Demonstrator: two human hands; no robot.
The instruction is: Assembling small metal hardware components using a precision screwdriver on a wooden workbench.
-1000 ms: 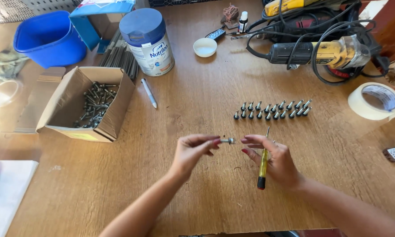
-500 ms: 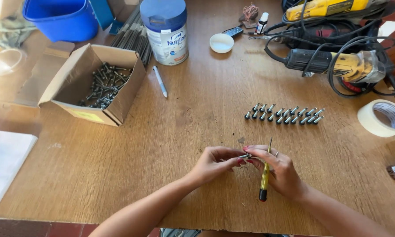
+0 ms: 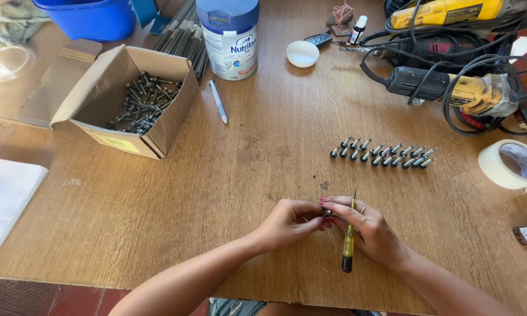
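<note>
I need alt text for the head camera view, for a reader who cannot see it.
Two hands meet over a wooden table: the left hand and right hand pinch a small screw, the right also holding a yellow screwdriver. Beyond lie a row of screws and a cardboard box of screws.

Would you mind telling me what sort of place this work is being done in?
Most likely a home workshop or hobby bench: a worn wooden table carries corded power tools, a cardboard box of screws and a neat row of screws. The right hand holds a small screwdriver.
</note>
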